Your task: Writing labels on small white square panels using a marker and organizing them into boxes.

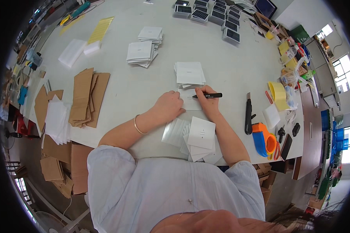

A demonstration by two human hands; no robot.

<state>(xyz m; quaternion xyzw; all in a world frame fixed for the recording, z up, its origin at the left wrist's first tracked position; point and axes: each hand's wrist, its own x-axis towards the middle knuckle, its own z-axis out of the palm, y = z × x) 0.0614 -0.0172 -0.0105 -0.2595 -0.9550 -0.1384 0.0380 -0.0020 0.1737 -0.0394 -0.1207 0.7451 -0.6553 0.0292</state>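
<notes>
In my right hand [209, 104] is a black marker pen [214, 95], its tip end pointing left over a white card [190, 102] that lies flat on the table. My left hand [169, 104] rests at the card's left edge with its fingers curled and pressed together, holding the card down; the fingertips are partly hidden. Just beyond the card sits a stack of white cards [189, 72]. Nearer my body lies a loose, fanned pile of white cards [201, 134] with small dark marks on the top one, and a translucent sheet [173, 131] pokes out at its left.
Farther off are more white card stacks [140, 51] and rows of small solar panels [217, 15]. Brown cardboard pieces [81, 97] and white sheets [57, 119] lie left. On the right are a box cutter [248, 114], an orange-and-blue tape dispenser [263, 140] and a yellow roll [277, 95].
</notes>
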